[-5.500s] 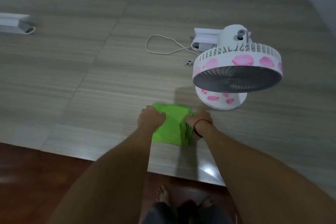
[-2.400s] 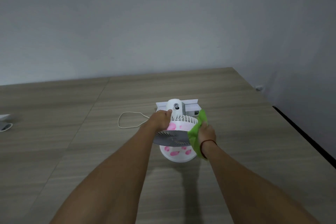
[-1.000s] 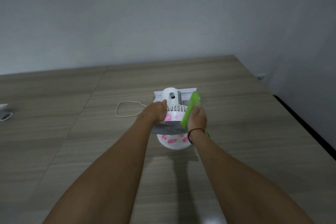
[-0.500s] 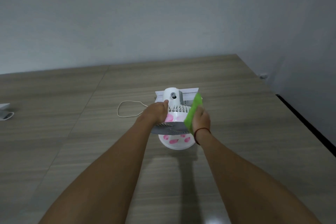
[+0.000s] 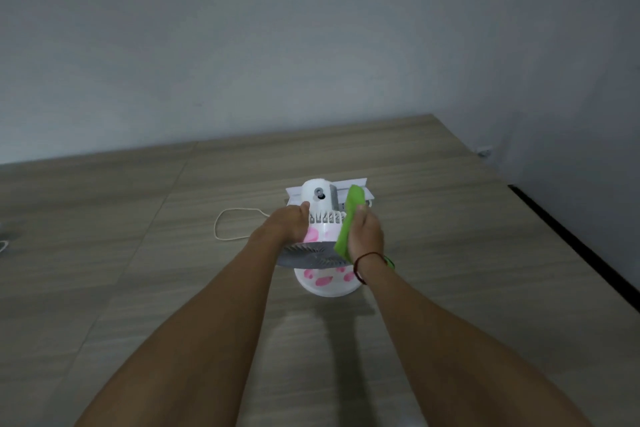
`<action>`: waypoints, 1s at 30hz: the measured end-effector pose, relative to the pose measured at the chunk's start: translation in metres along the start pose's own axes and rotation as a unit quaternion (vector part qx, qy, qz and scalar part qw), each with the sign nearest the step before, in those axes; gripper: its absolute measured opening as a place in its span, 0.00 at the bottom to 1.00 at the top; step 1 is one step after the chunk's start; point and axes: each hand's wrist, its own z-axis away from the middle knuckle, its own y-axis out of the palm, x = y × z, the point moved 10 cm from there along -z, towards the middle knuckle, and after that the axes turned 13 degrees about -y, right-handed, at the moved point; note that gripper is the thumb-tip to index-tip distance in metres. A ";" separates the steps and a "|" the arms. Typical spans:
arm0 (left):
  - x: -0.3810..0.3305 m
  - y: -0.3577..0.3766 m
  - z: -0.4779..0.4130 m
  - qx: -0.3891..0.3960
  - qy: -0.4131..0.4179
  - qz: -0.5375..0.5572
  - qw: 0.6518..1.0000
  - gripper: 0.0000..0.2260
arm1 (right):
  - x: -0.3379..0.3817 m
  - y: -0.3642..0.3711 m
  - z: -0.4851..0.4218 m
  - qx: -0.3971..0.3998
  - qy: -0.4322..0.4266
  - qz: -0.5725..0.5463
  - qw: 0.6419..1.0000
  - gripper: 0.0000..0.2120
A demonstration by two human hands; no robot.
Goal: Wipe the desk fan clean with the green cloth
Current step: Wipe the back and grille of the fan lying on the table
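Observation:
A small white desk fan with pink blotches stands on the wooden table, its grey grille facing me and tilted down. My left hand grips the left side of the fan head. My right hand holds the green cloth against the right side of the fan head, the cloth reaching up toward the motor housing. The round base shows below the grille.
A thin white cable loops on the table left of the fan. A flat white box lies just behind the fan. The table's dark right edge runs along the grey wall. Another white item sits at the far left border.
The cloth and my right hand have slid slightly along the fan's right rim. My left hand keeps its hold on the left side. Earlier, both hands folded the cloth on the table.

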 end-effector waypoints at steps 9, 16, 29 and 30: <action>-0.003 -0.036 0.025 -0.114 0.057 0.177 0.976 0.21 | 0.027 0.006 0.003 0.111 -0.036 -0.038 0.992 0.23; -0.028 -0.026 0.031 -0.106 0.103 0.087 0.985 0.23 | -0.006 -0.009 0.002 0.097 0.062 -0.041 0.993 0.18; 0.002 -0.074 0.035 -0.215 0.036 0.076 0.973 0.17 | 0.059 -0.011 -0.010 0.065 -0.098 -0.017 0.993 0.13; 0.013 -0.073 0.029 -0.200 0.009 0.073 0.977 0.17 | 0.065 -0.004 -0.010 0.087 -0.116 -0.001 0.989 0.14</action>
